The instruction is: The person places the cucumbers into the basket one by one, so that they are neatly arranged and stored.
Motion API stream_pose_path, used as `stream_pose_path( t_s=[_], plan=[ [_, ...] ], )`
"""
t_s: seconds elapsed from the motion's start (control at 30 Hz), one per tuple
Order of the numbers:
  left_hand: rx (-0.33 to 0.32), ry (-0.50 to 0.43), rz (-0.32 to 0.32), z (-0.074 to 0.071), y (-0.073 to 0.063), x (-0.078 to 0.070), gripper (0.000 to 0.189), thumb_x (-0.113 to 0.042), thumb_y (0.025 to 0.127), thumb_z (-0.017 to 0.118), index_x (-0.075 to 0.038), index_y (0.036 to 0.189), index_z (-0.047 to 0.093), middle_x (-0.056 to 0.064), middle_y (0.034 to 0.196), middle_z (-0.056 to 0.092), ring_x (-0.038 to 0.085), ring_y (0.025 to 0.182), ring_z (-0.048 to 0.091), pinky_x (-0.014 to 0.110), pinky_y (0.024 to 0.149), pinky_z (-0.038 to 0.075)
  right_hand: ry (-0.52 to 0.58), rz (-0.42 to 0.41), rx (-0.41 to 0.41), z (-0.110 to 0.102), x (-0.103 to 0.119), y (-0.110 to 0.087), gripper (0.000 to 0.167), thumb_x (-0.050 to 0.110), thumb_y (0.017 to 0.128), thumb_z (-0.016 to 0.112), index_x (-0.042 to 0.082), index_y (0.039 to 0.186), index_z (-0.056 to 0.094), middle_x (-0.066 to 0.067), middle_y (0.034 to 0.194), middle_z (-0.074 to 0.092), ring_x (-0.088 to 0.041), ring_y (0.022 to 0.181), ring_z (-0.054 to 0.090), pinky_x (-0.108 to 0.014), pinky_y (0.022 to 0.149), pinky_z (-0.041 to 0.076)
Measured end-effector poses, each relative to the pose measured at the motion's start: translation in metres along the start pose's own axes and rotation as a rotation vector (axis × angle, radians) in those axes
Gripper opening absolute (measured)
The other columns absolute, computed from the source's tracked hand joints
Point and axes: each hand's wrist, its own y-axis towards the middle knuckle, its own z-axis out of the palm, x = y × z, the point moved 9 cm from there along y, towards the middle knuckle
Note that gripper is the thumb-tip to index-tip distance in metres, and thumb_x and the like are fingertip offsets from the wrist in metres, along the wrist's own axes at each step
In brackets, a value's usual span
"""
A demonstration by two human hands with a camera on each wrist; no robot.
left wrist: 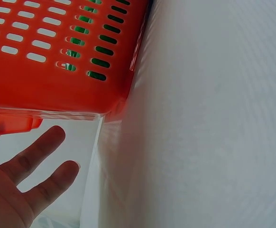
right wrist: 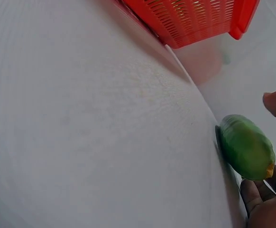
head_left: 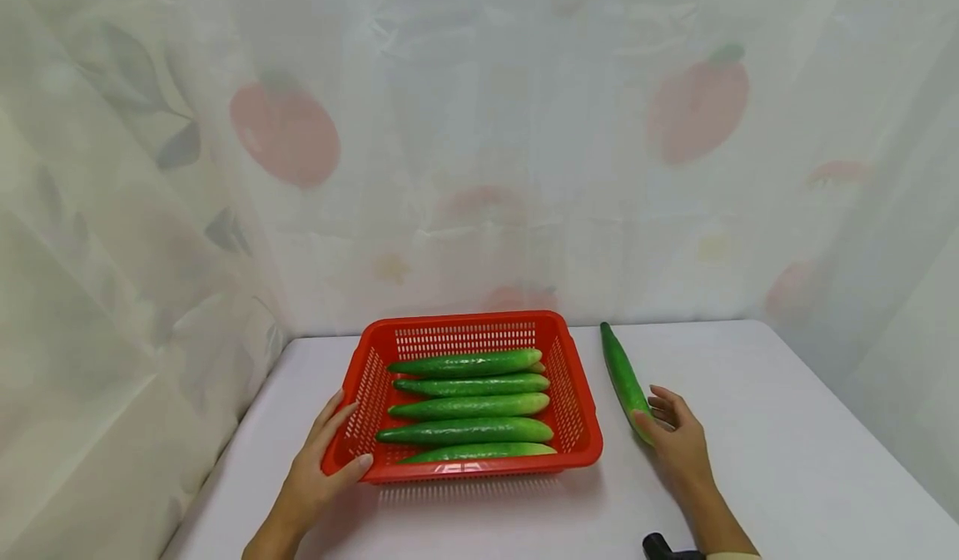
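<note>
A red slotted basket (head_left: 464, 324) stands on a white table (head_left: 779, 460) and holds several green cucumbers (head_left: 468, 406) lying side by side. My left hand (head_left: 350, 437) rests against the basket's near left corner, fingers straight along the side wall and thumb on the front rim. In the left wrist view the spread fingers (left wrist: 38, 152) lie under the basket (left wrist: 57, 90). One loose cucumber (head_left: 620, 373) lies on the table right of the basket. My right hand (head_left: 652, 410) is at its near end, fingers loosely curved about the cucumber tip (right wrist: 244, 145), thumb (right wrist: 254, 197) close beneath, with a gap to the upper fingers.
A pale curtain (head_left: 479, 127) printed with fruit hangs behind and to both sides of the table. The table's right half is bare white surface. A black wrist strap part (head_left: 659, 546) shows at the bottom edge. The basket (right wrist: 190, 23) is a short way from the loose cucumber.
</note>
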Motion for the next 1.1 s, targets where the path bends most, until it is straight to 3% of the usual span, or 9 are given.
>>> stream_pose_path(
  t_s=[0.2, 0.57, 0.83, 0.97, 1.1],
  plan=[
    [0.0, -0.002, 0.007, 0.0001, 0.001, -0.0004, 0.065, -0.025, 0.085, 0.074, -0.016, 0.143, 0.046, -0.004, 0.156, 0.021, 0.023, 0.132, 0.032, 0.021, 0.09, 0.039, -0.103, 0.018, 0.015, 0.0029, -0.0028, 0.0019, 0.061, 0.034, 0.09, 0.069, 0.009, 0.14, 0.045, -0.019, 0.129, 0.053, -0.028, 0.112, 0.052, -0.008, 0.078, 0.038],
    [0.002, -0.011, 0.017, -0.0002, 0.0007, -0.0018, 0.065, -0.024, 0.085, 0.073, -0.016, 0.143, 0.046, -0.005, 0.156, 0.021, 0.023, 0.133, 0.03, 0.019, 0.09, 0.037, -0.172, 0.036, 0.003, 0.0034, -0.0032, 0.0034, 0.061, 0.029, 0.088, 0.071, 0.007, 0.139, 0.046, -0.02, 0.125, 0.056, -0.028, 0.109, 0.054, -0.013, 0.079, 0.039],
    [0.002, 0.001, 0.01, -0.0006, 0.0017, -0.0029, 0.065, -0.025, 0.085, 0.073, -0.016, 0.143, 0.046, -0.005, 0.157, 0.02, 0.023, 0.133, 0.029, 0.019, 0.091, 0.035, -0.222, 0.019, -0.009, 0.0042, -0.0006, 0.0045, 0.064, 0.033, 0.087, 0.073, 0.008, 0.139, 0.046, -0.019, 0.123, 0.056, -0.03, 0.106, 0.054, -0.041, 0.084, 0.047],
    [0.004, 0.007, -0.003, -0.0003, 0.0013, -0.0025, 0.065, -0.026, 0.085, 0.073, -0.016, 0.143, 0.045, -0.004, 0.157, 0.02, 0.023, 0.134, 0.029, 0.022, 0.092, 0.036, -0.255, 0.012, -0.023, 0.0056, -0.0012, 0.0035, 0.06, 0.027, 0.087, 0.073, 0.007, 0.138, 0.047, -0.02, 0.122, 0.057, -0.031, 0.103, 0.055, -0.046, 0.081, 0.048],
    [0.007, 0.008, -0.007, 0.0004, 0.0005, -0.0025, 0.065, -0.027, 0.085, 0.073, -0.015, 0.143, 0.046, -0.003, 0.157, 0.02, 0.024, 0.133, 0.03, 0.026, 0.092, 0.038, -0.268, 0.017, -0.087, 0.0005, -0.0021, 0.0002, 0.053, 0.02, 0.087, 0.071, 0.006, 0.134, 0.051, -0.022, 0.121, 0.059, -0.032, 0.099, 0.056, -0.045, 0.078, 0.047]
  ],
)
